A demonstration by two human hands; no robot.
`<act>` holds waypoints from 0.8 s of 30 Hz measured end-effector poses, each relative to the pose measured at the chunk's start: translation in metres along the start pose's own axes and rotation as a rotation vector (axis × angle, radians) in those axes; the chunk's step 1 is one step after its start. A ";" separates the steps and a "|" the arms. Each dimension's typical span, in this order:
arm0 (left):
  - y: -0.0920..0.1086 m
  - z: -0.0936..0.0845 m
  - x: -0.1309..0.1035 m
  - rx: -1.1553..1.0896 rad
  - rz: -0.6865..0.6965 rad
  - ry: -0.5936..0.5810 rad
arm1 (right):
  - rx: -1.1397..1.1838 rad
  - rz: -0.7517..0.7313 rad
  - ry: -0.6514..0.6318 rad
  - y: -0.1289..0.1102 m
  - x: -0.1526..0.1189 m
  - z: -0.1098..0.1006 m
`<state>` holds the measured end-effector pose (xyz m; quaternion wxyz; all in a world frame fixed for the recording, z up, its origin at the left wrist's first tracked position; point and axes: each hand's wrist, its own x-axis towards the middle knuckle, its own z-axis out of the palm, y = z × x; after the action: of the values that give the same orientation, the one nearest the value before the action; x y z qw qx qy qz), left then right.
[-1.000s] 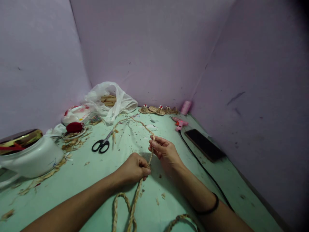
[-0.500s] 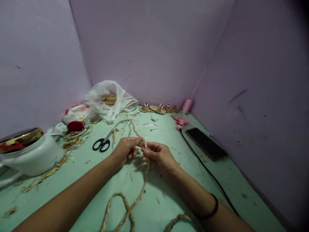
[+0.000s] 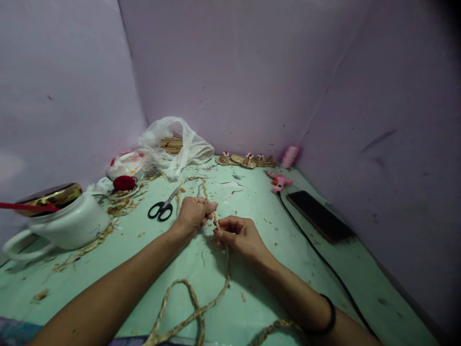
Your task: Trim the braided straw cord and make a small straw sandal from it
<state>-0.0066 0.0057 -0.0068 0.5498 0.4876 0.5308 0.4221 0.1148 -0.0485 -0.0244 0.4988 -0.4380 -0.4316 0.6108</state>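
Observation:
A long braided straw cord (image 3: 227,278) runs between my hands over the table. My left hand (image 3: 194,214) pinches it between thumb and finger, a little farther from me. Just below, my right hand (image 3: 239,235) grips the same cord with thumb and forefinger, leaving a short stretch showing between the two. Beyond my left hand the cord's thinner end bends left toward the black-handled scissors (image 3: 161,210). Toward me the cord loops on the table, and another braided piece lies by my right forearm.
On the left stands a white mug (image 3: 77,223) bearing a gold-rimmed lid. Behind are a red pincushion-like object (image 3: 124,183), a plastic bag (image 3: 194,149) and small straw hats (image 3: 248,161). To the right lie a pink glue gun (image 3: 280,183) with black cable and a phone (image 3: 320,216). Straw scraps are scattered about.
My hands have drawn slightly apart along the cord, the right one now lower. The view has shifted a little, so the table things appear farther right.

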 end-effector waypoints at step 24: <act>0.010 -0.020 0.015 -0.309 -0.203 -0.097 | -0.057 0.191 -0.202 -0.002 -0.004 -0.002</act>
<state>-0.0243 0.0243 0.0015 0.6829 0.3610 0.4791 0.4169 0.1180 -0.0520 -0.0226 0.3795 -0.4274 -0.4532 0.6840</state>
